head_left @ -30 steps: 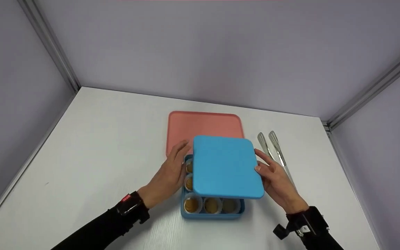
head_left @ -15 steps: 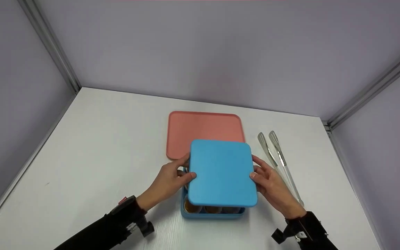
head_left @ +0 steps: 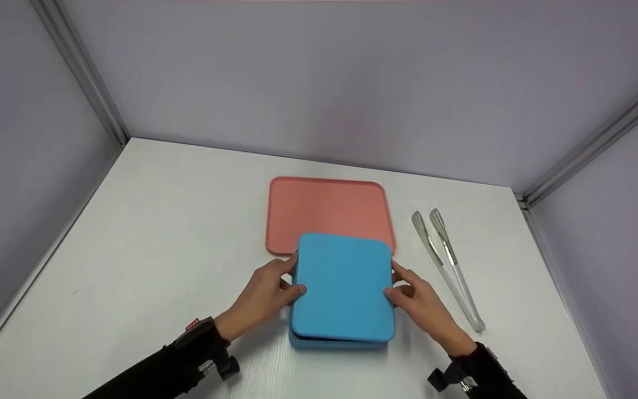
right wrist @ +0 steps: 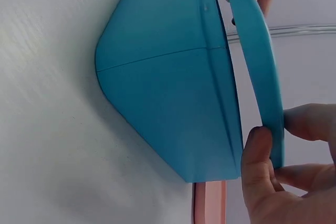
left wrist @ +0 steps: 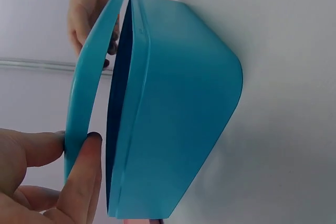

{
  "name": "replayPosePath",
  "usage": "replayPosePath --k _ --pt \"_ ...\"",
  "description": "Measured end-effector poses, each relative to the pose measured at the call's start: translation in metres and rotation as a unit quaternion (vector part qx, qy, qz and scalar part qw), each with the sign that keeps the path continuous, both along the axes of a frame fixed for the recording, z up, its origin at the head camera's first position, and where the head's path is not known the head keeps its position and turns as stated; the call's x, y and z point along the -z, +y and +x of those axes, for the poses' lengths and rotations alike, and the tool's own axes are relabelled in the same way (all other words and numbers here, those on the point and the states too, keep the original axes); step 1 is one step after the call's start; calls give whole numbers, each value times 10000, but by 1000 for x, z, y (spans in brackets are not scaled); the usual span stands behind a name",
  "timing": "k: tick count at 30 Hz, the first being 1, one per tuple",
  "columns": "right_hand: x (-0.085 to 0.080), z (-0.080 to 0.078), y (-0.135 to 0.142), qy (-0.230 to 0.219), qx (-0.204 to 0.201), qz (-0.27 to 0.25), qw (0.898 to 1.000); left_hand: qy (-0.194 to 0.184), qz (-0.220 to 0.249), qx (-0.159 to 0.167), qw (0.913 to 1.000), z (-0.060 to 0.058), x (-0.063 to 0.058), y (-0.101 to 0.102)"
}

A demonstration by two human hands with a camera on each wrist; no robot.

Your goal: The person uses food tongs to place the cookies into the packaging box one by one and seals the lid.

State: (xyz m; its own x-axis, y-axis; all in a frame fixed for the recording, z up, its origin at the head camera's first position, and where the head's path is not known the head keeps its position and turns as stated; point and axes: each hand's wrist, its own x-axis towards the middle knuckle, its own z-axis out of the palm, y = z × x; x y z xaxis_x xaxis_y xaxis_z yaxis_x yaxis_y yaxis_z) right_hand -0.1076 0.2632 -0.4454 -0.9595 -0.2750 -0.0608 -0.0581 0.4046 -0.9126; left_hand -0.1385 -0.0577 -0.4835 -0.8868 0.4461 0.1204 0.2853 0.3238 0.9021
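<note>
A blue rectangular lid [head_left: 344, 287] hangs close over a matching blue box [head_left: 338, 344] on the white table. My left hand [head_left: 261, 295] pinches the lid's left edge, thumb on top and fingers beneath. The opposite edge is pinched the same way by my right hand [head_left: 421, 303]. In the left wrist view a gap shows between the lid [left wrist: 85, 85] and the box's rim, and the box [left wrist: 173, 82] stands on the table. From the other side, the right wrist view shows the same gap between lid [right wrist: 258, 59] and box [right wrist: 163, 87]. The lid hides the box's inside.
Behind the box lies a pink tray [head_left: 327, 210], its front edge partly covered by the lid in the head view. Metal tongs with white handles [head_left: 452, 271] lie to the right of the right hand. Grey panels [head_left: 319, 83] enclose the table [head_left: 180, 221].
The lid has moved left, toward me and down over the box, covering the paper-cupped items inside. My left hand went from beside the box to pinching the lid; my right hand followed it.
</note>
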Motion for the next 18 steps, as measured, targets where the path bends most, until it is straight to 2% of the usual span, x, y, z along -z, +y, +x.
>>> replayPosePath --k 5,10,18 --pt "2 0 -4 321 -19 336 9989 132 -393 -63 9991 0 0 1" --pt "5 -3 -6 339 83 337 9988 146 -562 -146 9982 2 -2 4" --pt "9 -4 -9 312 190 660 9972 -215 -578 -315 9976 1 -1 5"
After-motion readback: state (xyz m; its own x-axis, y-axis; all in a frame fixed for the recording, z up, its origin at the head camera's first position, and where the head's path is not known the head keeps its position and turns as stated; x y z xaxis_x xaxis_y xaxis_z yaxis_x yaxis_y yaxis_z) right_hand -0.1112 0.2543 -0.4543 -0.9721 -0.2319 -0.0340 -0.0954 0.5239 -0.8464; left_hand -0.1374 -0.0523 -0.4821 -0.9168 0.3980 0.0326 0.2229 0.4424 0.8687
